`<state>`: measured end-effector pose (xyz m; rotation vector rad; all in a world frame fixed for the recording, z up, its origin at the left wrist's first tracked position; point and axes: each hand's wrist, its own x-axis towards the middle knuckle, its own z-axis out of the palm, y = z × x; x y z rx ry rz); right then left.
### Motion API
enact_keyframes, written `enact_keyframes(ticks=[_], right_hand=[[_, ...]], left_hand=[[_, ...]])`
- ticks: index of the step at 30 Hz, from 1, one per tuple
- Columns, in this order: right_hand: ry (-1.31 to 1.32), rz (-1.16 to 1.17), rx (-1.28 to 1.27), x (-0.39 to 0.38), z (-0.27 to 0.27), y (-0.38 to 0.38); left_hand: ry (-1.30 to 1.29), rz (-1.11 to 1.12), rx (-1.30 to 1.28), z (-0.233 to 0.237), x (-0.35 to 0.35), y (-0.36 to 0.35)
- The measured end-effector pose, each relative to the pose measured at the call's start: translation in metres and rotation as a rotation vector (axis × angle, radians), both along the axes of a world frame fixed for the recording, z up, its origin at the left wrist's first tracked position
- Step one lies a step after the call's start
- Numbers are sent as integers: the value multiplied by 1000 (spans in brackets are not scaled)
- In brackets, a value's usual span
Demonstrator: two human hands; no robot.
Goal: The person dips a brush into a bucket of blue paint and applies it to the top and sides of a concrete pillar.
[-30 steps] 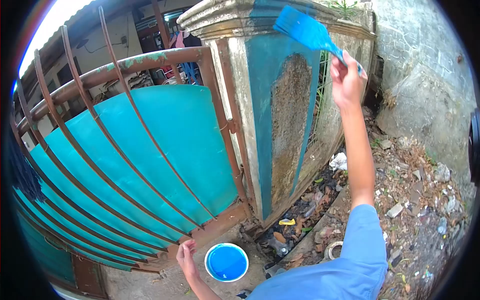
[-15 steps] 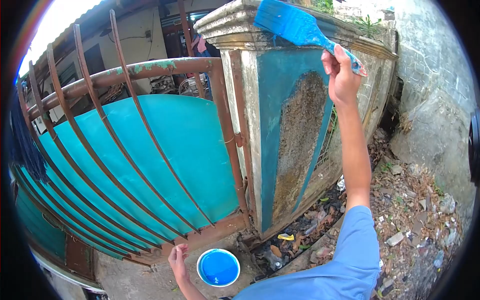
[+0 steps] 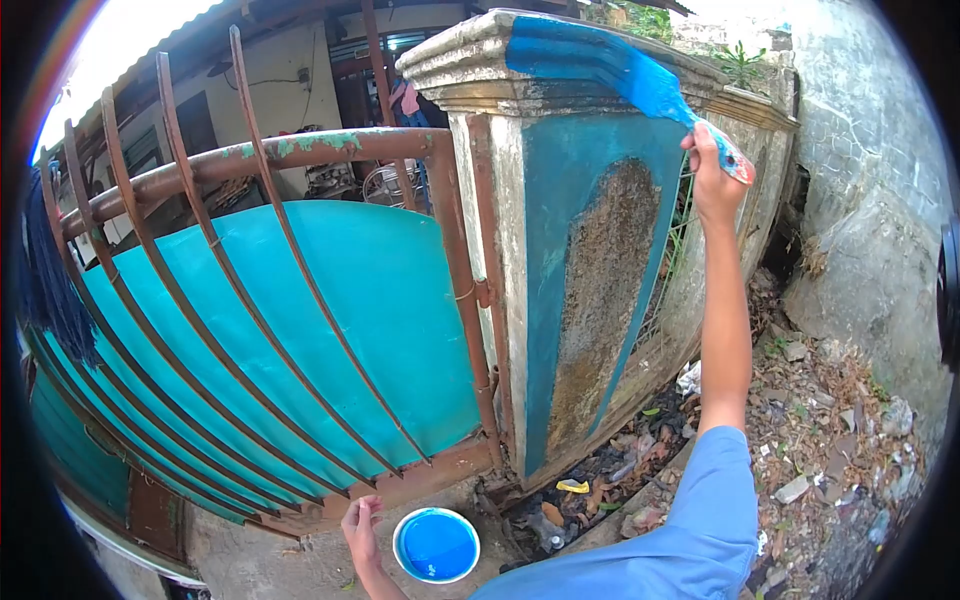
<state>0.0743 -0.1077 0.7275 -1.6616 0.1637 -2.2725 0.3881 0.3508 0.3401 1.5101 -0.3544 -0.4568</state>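
My right hand [image 3: 716, 180], raised high, is closed around the handle of a paintbrush [image 3: 662, 88]. The brush's wide end and handle are coated in bright blue paint, and its bristles meet the pillar's moulded top ledge. A fresh blue band [image 3: 560, 52] runs along that ledge, left of the brush; brush and band blend in colour, so the bristle edge is hard to make out. Down by a bucket of blue paint [image 3: 437, 545], my left hand [image 3: 362, 530] is held loosely with bent fingers, holding nothing that I can see.
Below the ledge, the pillar [image 3: 545, 240] has teal borders around a rough stone panel [image 3: 610, 280]. Left of it stands a brown metal gate [image 3: 455, 230] with curved bars and a teal sheet [image 3: 350, 300]. Rubble and litter [image 3: 800, 440] cover the ground at right, beside a grey wall [image 3: 865, 150].
My right hand and the brush have moved right and a little down along the ledge. Blue paint now shows where the bristles were. My left hand stays beside the bucket.
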Motion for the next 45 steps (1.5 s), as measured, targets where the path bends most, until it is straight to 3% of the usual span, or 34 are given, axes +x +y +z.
enact_keyframes(ticks=[5,6,9,15,24,27,29,40,45], right_hand=[[-176,-157,67,-17,0,-14],[-148,-298,27,-13,2,-15],[16,-356,-124,7,-2,-11],[38,-183,-269,50,1,47],[78,-15,-352,49,3,89],[134,-10,-316,44,5,60],[58,39,-144,37,5,32],[-67,-618,113,-73,0,-109],[-165,-478,105,-59,4,-116]], left_hand=[[4,-21,-2,-1,5,1],[-3,-24,5,-1,4,0],[-12,-30,18,-3,2,0],[-3,-56,39,-9,-1,-5],[-35,-62,56,-13,-2,-15],[-47,-58,67,-6,-7,-18],[-43,-47,58,-3,-10,-20],[-62,-75,77,10,-20,-32],[-107,-189,28,24,-35,-63]])
